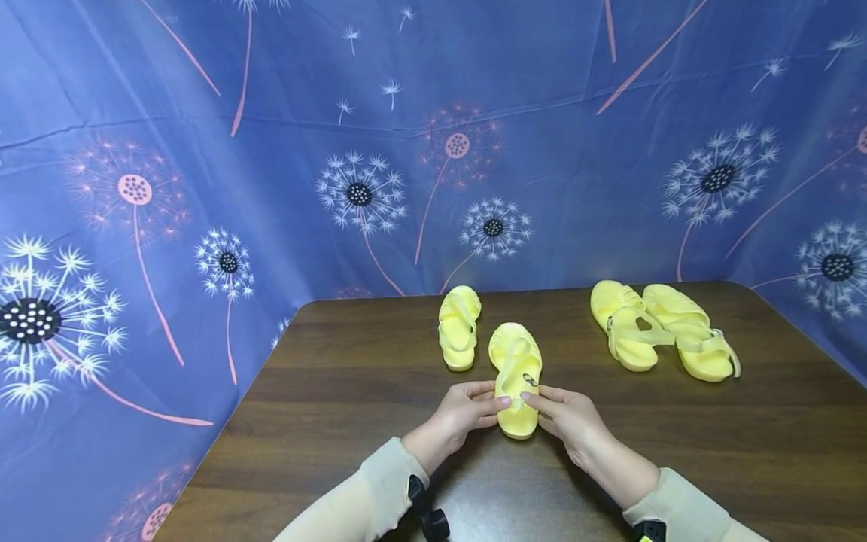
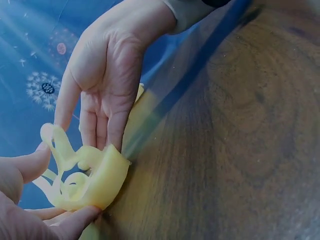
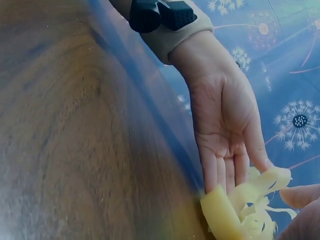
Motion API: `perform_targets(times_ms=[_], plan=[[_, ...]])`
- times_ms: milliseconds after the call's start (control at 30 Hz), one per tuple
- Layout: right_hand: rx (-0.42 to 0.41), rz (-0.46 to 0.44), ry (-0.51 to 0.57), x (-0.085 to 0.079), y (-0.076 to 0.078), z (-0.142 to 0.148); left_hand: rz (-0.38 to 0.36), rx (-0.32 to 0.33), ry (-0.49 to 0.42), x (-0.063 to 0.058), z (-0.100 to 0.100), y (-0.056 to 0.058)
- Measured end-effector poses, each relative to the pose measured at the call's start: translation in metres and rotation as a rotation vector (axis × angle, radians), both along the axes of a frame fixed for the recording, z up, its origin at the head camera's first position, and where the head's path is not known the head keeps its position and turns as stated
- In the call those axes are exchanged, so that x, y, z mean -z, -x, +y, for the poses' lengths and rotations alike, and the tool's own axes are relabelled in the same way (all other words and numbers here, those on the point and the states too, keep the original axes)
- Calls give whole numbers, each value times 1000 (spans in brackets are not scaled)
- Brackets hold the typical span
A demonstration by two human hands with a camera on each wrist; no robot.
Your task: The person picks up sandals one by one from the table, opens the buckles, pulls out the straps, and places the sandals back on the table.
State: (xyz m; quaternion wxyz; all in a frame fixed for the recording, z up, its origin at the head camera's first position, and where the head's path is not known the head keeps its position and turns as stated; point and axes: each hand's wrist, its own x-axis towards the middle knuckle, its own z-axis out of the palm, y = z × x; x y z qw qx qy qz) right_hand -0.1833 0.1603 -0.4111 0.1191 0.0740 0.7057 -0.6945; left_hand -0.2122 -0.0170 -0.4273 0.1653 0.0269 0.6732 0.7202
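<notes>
Both hands hold one yellow sandal [image 1: 515, 354], its toe pointing away and its heel near the front. My left hand [image 1: 466, 410] grips the left side near the heel, its thumb at the strap. On the opposite side, my right hand [image 1: 574, 420] pinches the strap near a small buckle, other fingers along the sole's edge. The left wrist view shows the heel end of the sandal [image 2: 112, 175] between the two hands, its straps standing up. Part of the sole is hidden behind fingers. A second yellow sandal [image 1: 459, 331] lies just behind, to the left.
Two more yellow sandals, one on the left [image 1: 626, 331] and one on the right [image 1: 698, 339], lie side by side at the back right, straps touching. All rest on a brown wooden table [image 1: 339, 391]. A blue dandelion-patterned cloth [image 1: 576, 165] hangs behind and at the sides.
</notes>
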Motion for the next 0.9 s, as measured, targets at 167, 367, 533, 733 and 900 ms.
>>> perform_targets(times_ms=[167,367,533,733,900], plan=[[9,-2,25,-4,0,-3,7,6,-18,-1,-1,2],[42,10,34,-3,1,-5,27,-4,-11,-1,2,4],[66,15,44,-3,2,-4,47,-10,-13,-4,3,3],[75,34,46,-11,6,-5,73,-18,-21,-14,2,5],[55,58,49,-22,9,-6,92,-34,-23,-25,0,8]])
